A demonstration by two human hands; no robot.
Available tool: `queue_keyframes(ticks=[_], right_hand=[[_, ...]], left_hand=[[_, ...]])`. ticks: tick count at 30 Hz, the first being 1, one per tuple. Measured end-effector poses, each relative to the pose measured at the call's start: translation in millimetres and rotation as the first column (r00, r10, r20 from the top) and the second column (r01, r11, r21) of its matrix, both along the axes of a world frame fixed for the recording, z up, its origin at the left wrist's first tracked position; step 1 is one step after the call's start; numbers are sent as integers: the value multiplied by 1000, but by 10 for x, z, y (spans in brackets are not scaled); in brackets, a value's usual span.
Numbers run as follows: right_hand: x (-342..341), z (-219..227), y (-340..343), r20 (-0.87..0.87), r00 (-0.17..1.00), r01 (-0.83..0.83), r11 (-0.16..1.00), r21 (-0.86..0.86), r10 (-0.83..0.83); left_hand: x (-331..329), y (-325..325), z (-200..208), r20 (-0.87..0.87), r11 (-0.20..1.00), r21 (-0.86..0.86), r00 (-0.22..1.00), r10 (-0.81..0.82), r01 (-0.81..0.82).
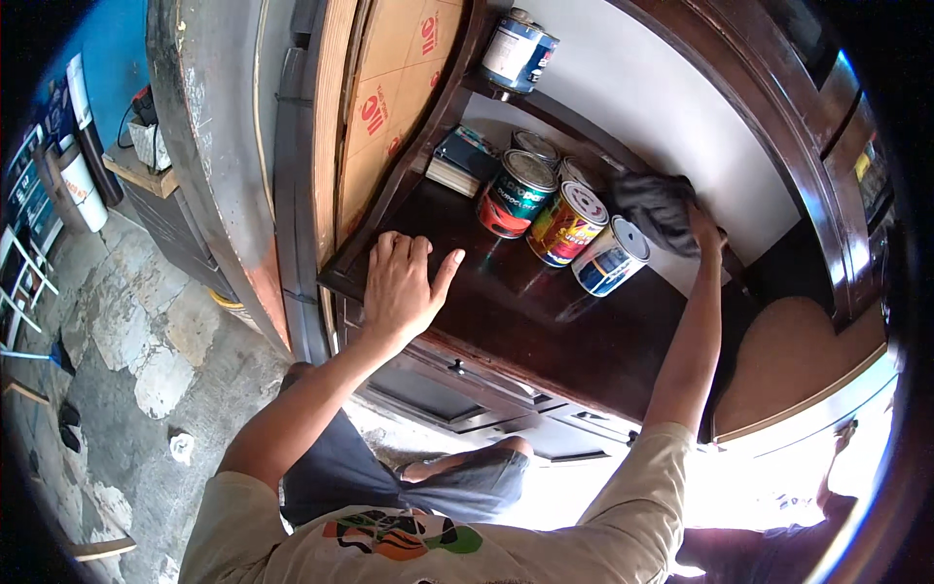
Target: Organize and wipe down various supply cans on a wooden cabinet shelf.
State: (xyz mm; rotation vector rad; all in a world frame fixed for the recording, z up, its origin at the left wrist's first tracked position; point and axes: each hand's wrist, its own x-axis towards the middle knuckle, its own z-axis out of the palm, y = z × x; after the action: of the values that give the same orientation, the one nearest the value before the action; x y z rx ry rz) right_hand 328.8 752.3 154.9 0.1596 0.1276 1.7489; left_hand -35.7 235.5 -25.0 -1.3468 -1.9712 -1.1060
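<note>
My left hand lies on the front left corner of a dark brown wooden cabinet, fingers down and thumb out, holding nothing. Farther right, my right hand grips a dark, bunched cloth by the shelf edge at the back. Just left of the cloth stand several paint cans: a green and red can, a yellow and red can and a white and blue can. More cans are partly hidden behind them. How the fingers wrap the cloth is mostly hidden.
On the upper shelf sits a blue and white can. Dark boxes lie at the cabinet's left side. Drawers with small knobs face me below. A printed brown board leans at left. Another person is partly visible at lower right.
</note>
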Motion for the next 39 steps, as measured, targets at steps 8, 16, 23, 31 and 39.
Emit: queue_keyframes(ticks=[8,16,23,31,39], right_hand=[[-478,-9,-200,230,-973,39,955,295,-31],[-2919,113,-1281,89,-917,-337,875,348,-388],[-3252,117,-1952,-35,-744,-618,667,417,-667],[-1442,86,-710,-601,-447,-887,419,197,-663],[1036,-127,9,40,-964,-227,896,383,-262]], left_hand=[[-1,-3,33,-50,1000,22,999,-15,16],[39,-16,36,-22,999,27,999,-36,37],[-5,-80,58,12,1000,29,1000,6,-7],[-10,-58,39,17,1000,-10,1000,-18,18],[127,-1,91,73,999,-31,997,-37,39]])
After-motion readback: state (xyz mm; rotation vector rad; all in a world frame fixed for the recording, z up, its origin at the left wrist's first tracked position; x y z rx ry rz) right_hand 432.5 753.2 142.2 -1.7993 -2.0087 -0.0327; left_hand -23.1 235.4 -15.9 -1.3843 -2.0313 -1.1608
